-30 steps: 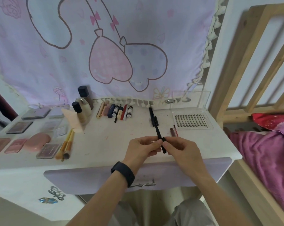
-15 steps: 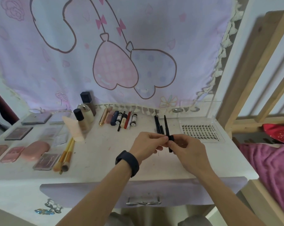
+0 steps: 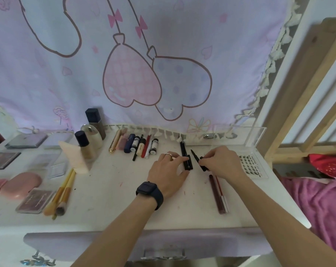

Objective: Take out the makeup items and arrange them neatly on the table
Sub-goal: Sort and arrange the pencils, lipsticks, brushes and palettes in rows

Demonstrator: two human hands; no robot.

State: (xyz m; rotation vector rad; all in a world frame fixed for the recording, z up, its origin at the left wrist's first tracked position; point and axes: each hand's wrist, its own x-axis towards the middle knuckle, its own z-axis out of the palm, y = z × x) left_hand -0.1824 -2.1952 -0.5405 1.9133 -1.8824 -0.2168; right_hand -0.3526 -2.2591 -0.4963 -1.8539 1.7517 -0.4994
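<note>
Left hand steadies, right hand places
You press the black pens still and pinch a slanted pen, likely to lay alongside

Home bedroom: white vanity table, wooden bed frame, cartoon curtain.

Both bare forearms reach forward side by side, the left hand lying palm down with fingers stretched ahead, the right hand knuckles up, its curled fingertips pinching a slim black pencil.
</note>
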